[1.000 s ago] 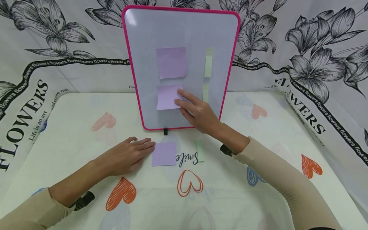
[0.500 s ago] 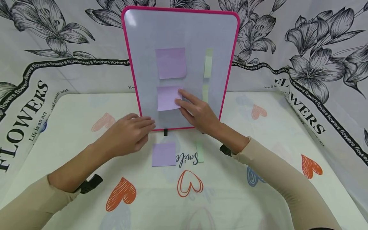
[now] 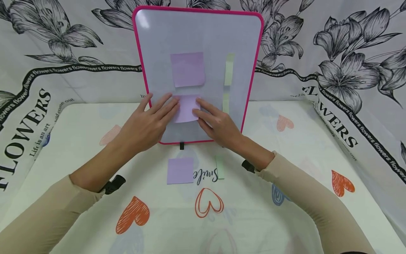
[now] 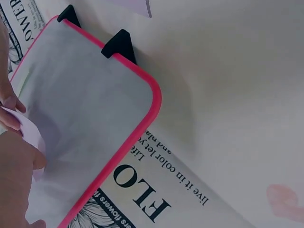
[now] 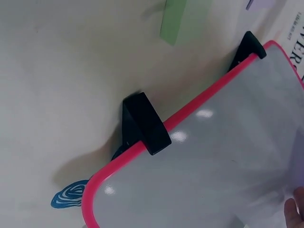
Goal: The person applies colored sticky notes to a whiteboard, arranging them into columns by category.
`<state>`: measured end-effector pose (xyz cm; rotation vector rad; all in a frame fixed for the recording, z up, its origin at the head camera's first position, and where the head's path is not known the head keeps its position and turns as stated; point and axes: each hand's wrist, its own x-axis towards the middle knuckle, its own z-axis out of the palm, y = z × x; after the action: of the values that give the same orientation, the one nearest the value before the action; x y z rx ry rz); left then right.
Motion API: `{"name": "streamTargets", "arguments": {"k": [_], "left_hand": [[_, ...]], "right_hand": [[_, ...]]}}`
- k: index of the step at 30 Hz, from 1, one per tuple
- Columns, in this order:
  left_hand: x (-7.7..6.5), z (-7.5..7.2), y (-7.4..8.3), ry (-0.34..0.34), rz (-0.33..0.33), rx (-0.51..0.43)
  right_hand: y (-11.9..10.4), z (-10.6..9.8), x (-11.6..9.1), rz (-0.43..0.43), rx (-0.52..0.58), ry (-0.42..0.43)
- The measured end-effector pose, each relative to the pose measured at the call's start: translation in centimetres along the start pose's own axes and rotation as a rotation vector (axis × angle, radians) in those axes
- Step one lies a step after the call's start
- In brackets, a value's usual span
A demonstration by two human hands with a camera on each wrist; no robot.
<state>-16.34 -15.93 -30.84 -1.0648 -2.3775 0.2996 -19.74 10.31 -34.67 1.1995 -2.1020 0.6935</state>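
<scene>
A whiteboard (image 3: 203, 31) with a pink frame stands upright, a square purple sticky note (image 3: 188, 70) high on it. Below is a second purple sticky note (image 3: 187, 111), its lower edge curling outward. My right hand (image 3: 220, 123) pinches the lower note's right side with bent fingers; the thumb is hidden in the head view. My left hand (image 3: 149, 123) reaches over the board's lower left, its extended fingertips touching that note's left edge. In the left wrist view, the curved lower note (image 4: 33, 130) bows away from the board between both hands.
Two pale green strips (image 3: 229, 70) stick to the board's right side. On the table lie another purple sticky note (image 3: 180, 171) and a green strip (image 3: 220, 168). Black clip feet (image 5: 145, 123) support the board's bottom edge. A floral cloth (image 3: 349, 70) hangs behind.
My left hand has risen from beside the note on the table, up past the board's lower edge, to the left side of the lower note. My right hand stays at the note's right side.
</scene>
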Motion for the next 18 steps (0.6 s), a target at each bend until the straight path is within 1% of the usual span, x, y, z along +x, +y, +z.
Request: {"name": "streamTargets", "arguments": {"k": [3, 7, 11, 13, 15, 17, 18], "left_hand": [[0.04, 0.36, -0.12, -0.01, -0.012, 0.009], [-0.04, 0.46, -0.39, -0.018, -0.009, 0.024], [-0.1, 0.64, -0.65, 0.008, -0.01, 0.012], [-0.11, 0.75, -0.78, 0.03, -0.012, 0.003], [-0.13, 0.85, -0.89, 0.045, -0.013, -0.011], [-0.15, 0.94, -0.97, 0.051, -0.009, -0.015], [-0.16, 0.99, -1.01, 0.051, -0.008, -0.016]], "right_hand": [[0.01, 0.01, -0.05, -0.001, -0.007, -0.011], [-0.19, -0.17, -0.03, 0.004, -0.026, -0.027], [-0.25, -0.29, -0.07, -0.013, -0.083, -0.033], [-0.21, -0.29, 0.02, -0.044, -0.147, -0.026], [-0.1, -0.2, 0.24, -0.101, -0.25, -0.038], [0.03, -0.07, 0.56, -0.167, -0.376, -0.074], [0.1, 0.01, 0.73, -0.199, -0.431, -0.105]]}}
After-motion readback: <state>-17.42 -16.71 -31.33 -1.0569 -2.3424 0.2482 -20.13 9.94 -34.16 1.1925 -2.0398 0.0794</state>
